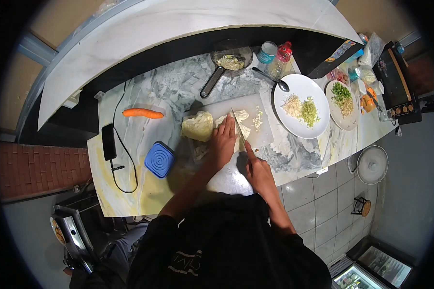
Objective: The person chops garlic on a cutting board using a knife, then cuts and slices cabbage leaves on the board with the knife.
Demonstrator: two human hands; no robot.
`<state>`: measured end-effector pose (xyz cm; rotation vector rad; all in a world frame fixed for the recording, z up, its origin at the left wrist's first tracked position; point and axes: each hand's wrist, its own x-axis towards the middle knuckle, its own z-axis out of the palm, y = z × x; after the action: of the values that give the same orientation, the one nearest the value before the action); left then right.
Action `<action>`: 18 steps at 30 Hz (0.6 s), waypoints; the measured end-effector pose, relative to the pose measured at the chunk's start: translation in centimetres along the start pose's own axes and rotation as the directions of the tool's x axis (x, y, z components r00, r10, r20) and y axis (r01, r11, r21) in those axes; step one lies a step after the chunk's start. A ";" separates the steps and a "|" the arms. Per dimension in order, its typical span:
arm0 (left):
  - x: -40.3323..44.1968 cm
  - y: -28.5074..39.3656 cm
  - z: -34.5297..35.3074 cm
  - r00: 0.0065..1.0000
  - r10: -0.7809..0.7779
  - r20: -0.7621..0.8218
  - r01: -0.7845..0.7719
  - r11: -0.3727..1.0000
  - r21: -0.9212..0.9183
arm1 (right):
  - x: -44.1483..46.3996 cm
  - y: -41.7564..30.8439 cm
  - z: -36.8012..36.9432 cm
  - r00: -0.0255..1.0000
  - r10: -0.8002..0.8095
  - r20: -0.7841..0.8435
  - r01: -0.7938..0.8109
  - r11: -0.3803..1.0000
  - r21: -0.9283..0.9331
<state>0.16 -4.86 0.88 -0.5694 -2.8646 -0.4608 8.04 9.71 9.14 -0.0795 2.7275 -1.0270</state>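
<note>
On a white cutting board (266, 136), pale cabbage leaves (244, 131) lie under a knife (236, 120). My right hand (258, 168) is closed round the knife's handle, its index finger stretched along the blade. My left hand (224, 142) presses on the cabbage leaves just left of the blade, fingers together. A large piece of cabbage (197, 126) rests on the board's left part, beside my left hand. Small chopped bits (257, 119) lie on the board to the right of the blade.
Left are a carrot (142, 113), a blue square lid (159, 159) and a phone (109, 142) with a cable. Behind the board stand a pan (211, 83), a cup (266, 52) and a bottle (278, 67). Two plates (283, 89) of chopped vegetables are right. A person's leg (125, 248) shows lower left.
</note>
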 end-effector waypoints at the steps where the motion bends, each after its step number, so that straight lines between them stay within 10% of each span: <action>1: 0.0 -0.1 0.3 1.000 0.003 0.006 -0.003 0.999 0.052 | 0.1 -0.1 0.1 1.000 0.001 -0.002 -0.001 1.000 -0.012; 18: 0.4 -0.3 0.3 1.000 0.019 -0.011 -0.017 0.992 0.126 | 1.2 -1.4 -1.2 0.988 0.027 0.154 -0.003 0.988 -0.153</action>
<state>-0.37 -4.89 0.60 -0.5677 -2.8486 -0.2774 6.54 9.31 10.69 -0.1573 2.6541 -0.7718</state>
